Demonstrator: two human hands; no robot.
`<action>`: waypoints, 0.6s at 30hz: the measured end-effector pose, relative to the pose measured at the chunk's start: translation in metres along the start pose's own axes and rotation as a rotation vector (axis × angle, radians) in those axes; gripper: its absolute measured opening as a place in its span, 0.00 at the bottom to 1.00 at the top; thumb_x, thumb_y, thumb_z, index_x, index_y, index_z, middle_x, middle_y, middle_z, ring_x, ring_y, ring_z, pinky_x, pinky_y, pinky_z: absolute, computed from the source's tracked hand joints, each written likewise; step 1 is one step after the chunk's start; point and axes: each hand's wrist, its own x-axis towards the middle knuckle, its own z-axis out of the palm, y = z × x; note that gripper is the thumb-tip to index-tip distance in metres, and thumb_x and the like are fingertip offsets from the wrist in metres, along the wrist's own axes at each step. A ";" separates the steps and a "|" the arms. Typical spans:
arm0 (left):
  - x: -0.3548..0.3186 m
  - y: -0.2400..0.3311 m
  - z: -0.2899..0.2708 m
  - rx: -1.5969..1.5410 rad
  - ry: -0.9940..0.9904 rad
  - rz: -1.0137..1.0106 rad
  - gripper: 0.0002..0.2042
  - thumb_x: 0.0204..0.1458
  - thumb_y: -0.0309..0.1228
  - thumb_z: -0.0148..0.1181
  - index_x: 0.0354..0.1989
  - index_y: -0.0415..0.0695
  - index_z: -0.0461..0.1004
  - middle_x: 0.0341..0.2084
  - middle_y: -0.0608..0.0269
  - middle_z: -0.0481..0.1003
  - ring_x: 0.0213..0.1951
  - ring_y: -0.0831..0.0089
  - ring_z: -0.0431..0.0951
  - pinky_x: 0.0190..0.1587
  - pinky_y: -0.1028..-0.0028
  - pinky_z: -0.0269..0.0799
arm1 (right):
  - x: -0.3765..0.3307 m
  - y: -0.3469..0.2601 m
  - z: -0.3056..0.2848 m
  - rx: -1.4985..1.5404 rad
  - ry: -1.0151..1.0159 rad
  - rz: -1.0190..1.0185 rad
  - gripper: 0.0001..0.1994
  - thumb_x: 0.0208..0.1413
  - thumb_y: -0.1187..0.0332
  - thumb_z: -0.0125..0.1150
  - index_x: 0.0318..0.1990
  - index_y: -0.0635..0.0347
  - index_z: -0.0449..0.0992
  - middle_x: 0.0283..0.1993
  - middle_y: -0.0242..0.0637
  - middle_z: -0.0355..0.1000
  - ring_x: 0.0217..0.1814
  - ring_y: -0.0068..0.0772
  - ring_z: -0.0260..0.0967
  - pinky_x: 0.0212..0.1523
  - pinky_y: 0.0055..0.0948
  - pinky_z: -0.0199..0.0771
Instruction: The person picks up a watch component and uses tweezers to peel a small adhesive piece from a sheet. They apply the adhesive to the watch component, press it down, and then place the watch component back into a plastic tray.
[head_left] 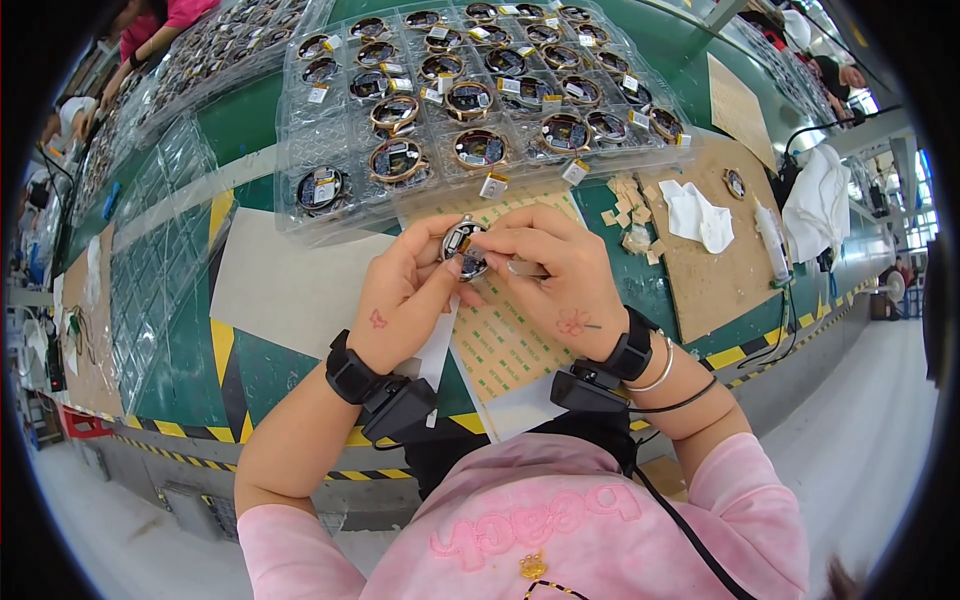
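Observation:
A round silver watch case (463, 247) with a circuit board inside is held up in front of me. My left hand (405, 285) grips it by the rim, thumb along the lower edge. My right hand (560, 275) is closed, its fingertips pressed together at the right side of the open case. A short metal tool (527, 268), perhaps tweezers, sticks out from the right fingers; most of it is hidden. Beneath both hands lies a yellow printed adhesive sheet (510, 345). Just beyond, a clear plastic tray (335, 150) carries many similar watch cases with small batteries.
Small tan squares (628, 205) lie right of the sheet. A brown board (700, 280) bears a white cloth (695, 215), a loose watch part (734, 183) and a white tube (772, 245). Grey paper (285, 280) lies left on the green table (170, 345). Other people work at the far edges.

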 end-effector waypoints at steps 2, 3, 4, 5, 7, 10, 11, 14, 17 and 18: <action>0.000 0.000 -0.001 0.006 -0.010 -0.006 0.17 0.59 0.19 0.45 0.58 0.35 0.59 0.43 0.59 0.74 0.34 0.76 0.78 0.36 0.80 0.72 | 0.000 0.000 -0.001 -0.017 -0.015 0.000 0.10 0.46 0.80 0.64 0.38 0.61 0.79 0.37 0.39 0.74 0.33 0.31 0.73 0.31 0.24 0.73; 0.000 0.000 -0.001 0.009 -0.014 -0.008 0.17 0.59 0.19 0.45 0.58 0.35 0.59 0.43 0.59 0.74 0.34 0.76 0.78 0.36 0.80 0.72 | 0.000 0.000 -0.001 -0.017 -0.018 -0.002 0.10 0.46 0.80 0.64 0.38 0.61 0.79 0.37 0.39 0.74 0.33 0.31 0.73 0.31 0.24 0.73; -0.001 -0.001 -0.001 0.008 -0.012 -0.007 0.17 0.59 0.19 0.45 0.58 0.35 0.59 0.43 0.59 0.74 0.34 0.76 0.78 0.36 0.80 0.72 | 0.000 -0.002 -0.001 0.009 -0.023 0.022 0.10 0.46 0.80 0.64 0.38 0.61 0.79 0.37 0.39 0.74 0.33 0.31 0.73 0.31 0.24 0.73; -0.001 -0.001 -0.002 0.000 -0.013 0.004 0.17 0.59 0.19 0.45 0.58 0.35 0.59 0.43 0.59 0.74 0.33 0.76 0.78 0.36 0.80 0.72 | -0.001 -0.004 -0.002 0.035 -0.029 0.045 0.10 0.46 0.80 0.64 0.38 0.61 0.78 0.37 0.38 0.74 0.33 0.31 0.73 0.31 0.24 0.73; 0.000 -0.001 -0.001 -0.016 -0.016 0.027 0.17 0.59 0.19 0.45 0.57 0.35 0.59 0.44 0.59 0.74 0.33 0.77 0.78 0.36 0.80 0.72 | -0.001 -0.004 -0.002 0.061 -0.037 0.068 0.11 0.46 0.80 0.64 0.39 0.61 0.78 0.37 0.38 0.74 0.33 0.30 0.73 0.31 0.24 0.73; 0.000 -0.002 0.001 -0.011 -0.006 0.049 0.18 0.59 0.21 0.46 0.58 0.38 0.60 0.41 0.62 0.74 0.32 0.79 0.78 0.30 0.84 0.66 | -0.003 -0.002 -0.001 0.061 -0.027 0.007 0.11 0.46 0.79 0.64 0.39 0.61 0.77 0.37 0.38 0.74 0.33 0.30 0.72 0.29 0.22 0.71; 0.000 -0.002 0.001 -0.008 -0.002 0.059 0.18 0.59 0.23 0.47 0.58 0.40 0.60 0.40 0.64 0.74 0.31 0.81 0.77 0.27 0.86 0.63 | -0.003 -0.001 -0.002 0.061 -0.029 0.007 0.11 0.46 0.79 0.64 0.39 0.61 0.77 0.37 0.38 0.74 0.33 0.30 0.72 0.29 0.22 0.71; 0.000 -0.003 0.001 0.002 0.006 0.065 0.17 0.59 0.23 0.48 0.57 0.40 0.61 0.39 0.64 0.74 0.31 0.81 0.77 0.26 0.87 0.63 | -0.003 0.000 -0.002 0.064 -0.021 0.009 0.10 0.46 0.79 0.64 0.39 0.60 0.77 0.35 0.36 0.73 0.30 0.25 0.70 0.25 0.20 0.66; -0.001 -0.004 0.000 0.021 0.017 0.065 0.16 0.59 0.23 0.48 0.56 0.40 0.61 0.39 0.65 0.74 0.30 0.81 0.77 0.26 0.87 0.62 | -0.002 -0.006 -0.006 0.048 -0.040 0.060 0.11 0.47 0.78 0.64 0.39 0.60 0.76 0.34 0.34 0.73 0.29 0.20 0.68 0.23 0.17 0.61; -0.001 -0.005 0.000 0.035 0.023 0.063 0.16 0.59 0.23 0.48 0.55 0.40 0.61 0.39 0.65 0.75 0.30 0.82 0.77 0.26 0.87 0.62 | -0.002 -0.008 -0.007 0.040 -0.048 0.086 0.11 0.47 0.78 0.64 0.40 0.60 0.76 0.34 0.32 0.73 0.28 0.17 0.67 0.22 0.16 0.58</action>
